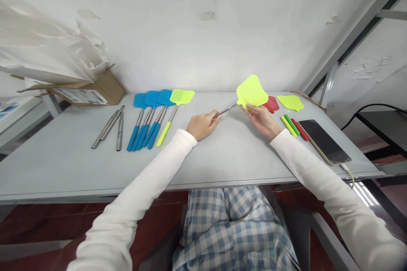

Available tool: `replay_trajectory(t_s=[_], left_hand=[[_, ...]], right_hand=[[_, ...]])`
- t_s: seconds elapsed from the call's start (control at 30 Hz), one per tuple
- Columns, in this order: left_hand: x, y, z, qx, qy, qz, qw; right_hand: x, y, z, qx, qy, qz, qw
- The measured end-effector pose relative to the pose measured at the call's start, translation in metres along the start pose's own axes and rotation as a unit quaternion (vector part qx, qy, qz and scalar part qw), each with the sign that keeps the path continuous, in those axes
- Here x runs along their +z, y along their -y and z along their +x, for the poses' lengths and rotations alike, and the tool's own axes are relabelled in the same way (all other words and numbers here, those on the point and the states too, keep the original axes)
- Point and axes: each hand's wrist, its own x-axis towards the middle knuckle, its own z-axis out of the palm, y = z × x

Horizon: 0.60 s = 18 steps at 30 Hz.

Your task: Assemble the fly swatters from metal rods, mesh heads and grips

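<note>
My left hand [202,124] is closed around the lower end of a thin metal rod [226,111]. The rod runs up and to the right into a yellow-green mesh swatter head [252,91]. My right hand [261,119] grips the bottom edge of that head with thumb and fingers, holding it a little above the white table [222,156]. Both arms wear white sleeves.
Several finished swatters [152,118], three blue and one yellow-green, lie in a row at the left, beside bare metal rods [110,127]. A red head [272,104], a yellow-green head [291,102], coloured grips [294,126], a phone [324,140] lie right. A cardboard box [92,91] stands back left.
</note>
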Motion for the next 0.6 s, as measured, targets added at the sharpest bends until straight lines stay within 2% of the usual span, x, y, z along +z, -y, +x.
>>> replay_trajectory(t_s=[0.2, 0.4, 0.6], left_hand=[[-0.002, 0.000, -0.001, 0.008, 0.024, 0.028, 0.999], [0.001, 0.000, 0.000, 0.020, 0.043, 0.064, 0.997], [0.001, -0.011, 0.001, 0.007, 0.036, 0.031, 0.999]], right_hand=[[0.000, -0.002, -0.003, -0.018, 0.026, -0.054, 0.998], [0.004, -0.001, -0.006, -0.034, 0.011, -0.066, 0.997], [0.010, 0.001, -0.008, -0.038, -0.005, -0.064, 0.997]])
